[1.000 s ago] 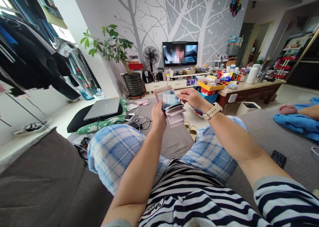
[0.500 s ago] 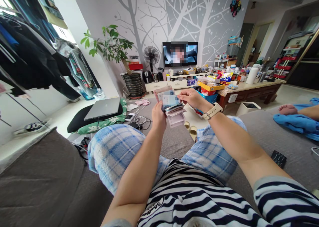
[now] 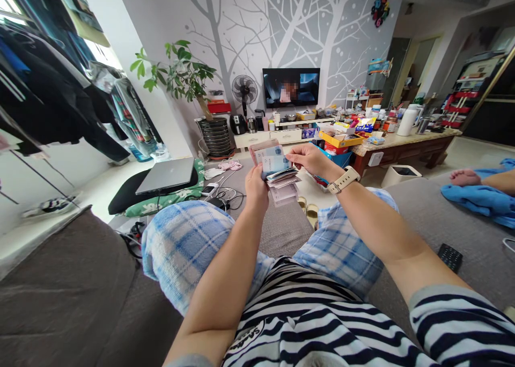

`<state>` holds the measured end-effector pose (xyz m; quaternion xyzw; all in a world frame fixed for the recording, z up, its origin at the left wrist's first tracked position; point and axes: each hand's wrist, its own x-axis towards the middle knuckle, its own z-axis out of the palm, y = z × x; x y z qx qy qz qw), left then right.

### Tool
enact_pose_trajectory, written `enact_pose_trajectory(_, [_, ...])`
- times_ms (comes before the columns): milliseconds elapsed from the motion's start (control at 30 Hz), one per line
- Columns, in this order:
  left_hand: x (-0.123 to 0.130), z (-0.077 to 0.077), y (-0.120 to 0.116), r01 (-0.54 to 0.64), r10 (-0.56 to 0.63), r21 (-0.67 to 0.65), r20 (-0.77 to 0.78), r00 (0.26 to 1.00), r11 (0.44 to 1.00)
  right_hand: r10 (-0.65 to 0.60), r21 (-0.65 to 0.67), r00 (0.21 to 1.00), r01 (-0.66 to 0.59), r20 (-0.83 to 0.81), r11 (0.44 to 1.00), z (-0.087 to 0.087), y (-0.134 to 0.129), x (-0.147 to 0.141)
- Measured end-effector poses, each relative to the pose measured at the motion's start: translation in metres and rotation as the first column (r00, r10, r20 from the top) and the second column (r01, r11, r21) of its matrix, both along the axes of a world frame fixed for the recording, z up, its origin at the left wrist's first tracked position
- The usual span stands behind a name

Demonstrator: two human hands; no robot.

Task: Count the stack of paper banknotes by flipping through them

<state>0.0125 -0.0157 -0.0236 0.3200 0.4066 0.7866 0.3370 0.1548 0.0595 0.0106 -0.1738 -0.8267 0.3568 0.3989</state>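
My left hand (image 3: pixel 256 185) is closed around a folded stack of banknotes (image 3: pixel 285 179), held above the sofa between my knees. Bluish notes stand up at the top of the stack, with a pinkish note behind them, and paler notes hang below. My right hand (image 3: pixel 308 159), with a beige watch on its wrist, is pinched at the right edge of the bluish notes (image 3: pixel 274 162). Whether its fingertips grip one note or more cannot be made out.
A laptop (image 3: pixel 167 175) lies on a cushion at the left, beside cables. At the right are a cluttered table (image 3: pixel 406 141), a bin (image 3: pixel 400 175), a remote (image 3: pixel 449 256) and another person's foot (image 3: pixel 464 177). Slippers (image 3: pixel 311 213) are on the floor.
The upper bluish notes have shifted and fanned slightly, so more of their faces shows. Both hands have stayed almost in place. The television picture has changed.
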Motion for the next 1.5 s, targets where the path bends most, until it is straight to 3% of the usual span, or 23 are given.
enact_pose_trajectory(667, [-0.004,-0.010,0.010,0.004,-0.004,0.095,-0.002,1.000,0.995,0.023,-0.053,0.997,-0.028,-0.079,0.998,0.001,-0.004,-0.001])
enact_pose_trajectory(1067, [-0.006,-0.014,0.013,0.080,-0.087,0.123,0.052,0.995,0.989,0.106,-0.099,0.994,-0.109,-0.032,0.989,0.007,-0.011,0.001])
enact_pose_trajectory(1200, [-0.008,-0.017,0.018,0.140,-0.150,0.120,0.073,0.986,0.983,0.032,-0.062,0.999,-0.033,-0.016,0.998,0.004,-0.008,0.001])
enact_pose_trajectory(1367, [-0.009,-0.018,0.019,0.211,-0.226,0.171,0.070,0.972,0.962,-0.149,-0.003,0.989,0.149,0.020,0.989,0.001,-0.001,0.002])
enact_pose_trajectory(1500, [-0.008,-0.017,0.017,0.212,-0.226,0.165,0.071,0.972,0.963,-0.212,0.026,0.977,0.211,0.024,0.977,0.001,0.001,0.002])
